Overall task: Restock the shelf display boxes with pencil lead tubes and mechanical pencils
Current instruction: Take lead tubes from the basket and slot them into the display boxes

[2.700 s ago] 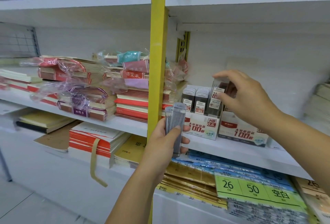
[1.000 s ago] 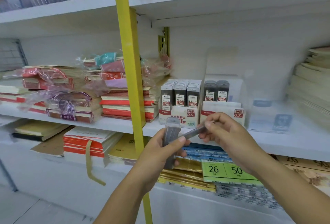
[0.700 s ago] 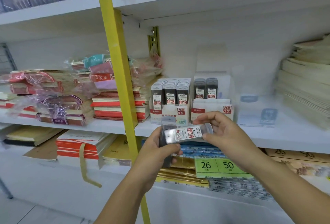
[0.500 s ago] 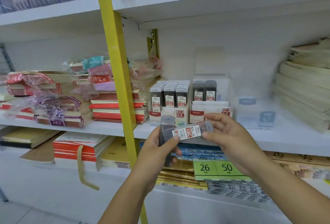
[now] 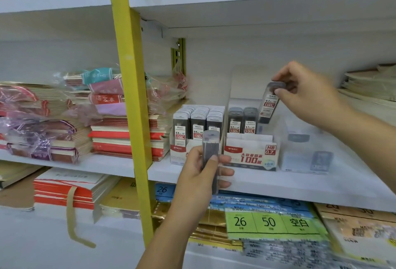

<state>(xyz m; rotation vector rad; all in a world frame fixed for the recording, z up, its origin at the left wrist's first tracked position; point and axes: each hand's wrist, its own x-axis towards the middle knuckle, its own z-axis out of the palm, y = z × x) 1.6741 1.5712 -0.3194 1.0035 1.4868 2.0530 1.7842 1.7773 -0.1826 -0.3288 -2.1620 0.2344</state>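
1. Notebooks (image 5: 120, 138) in plastic wrap are stacked on the shelf (image 5: 278, 185), and a yellow upright (image 5: 132, 97) crosses in front of their right ends. A paper pile (image 5: 368, 88) lies at the shelf's right end.
2. Near the shelf's front edge, the 0.5 display box (image 5: 179, 150) is packed with three rows of upright tubes.
3. Just beside it, the 0.7 display box (image 5: 250, 157) holds two standing tubes (image 5: 242, 121) at its left side.
4. The right hand (image 5: 306, 95) pinches a lead tube (image 5: 269, 105) by its cap, tilted, with its lower end over that box's right side.
5. The left hand (image 5: 203, 174) grips a spare bundle of tubes (image 5: 211, 153) upright, hiding part of the 0.5 box's front.
6. A clear box (image 5: 306, 157) sits right of the 0.7 box; its contents are too blurred to tell.
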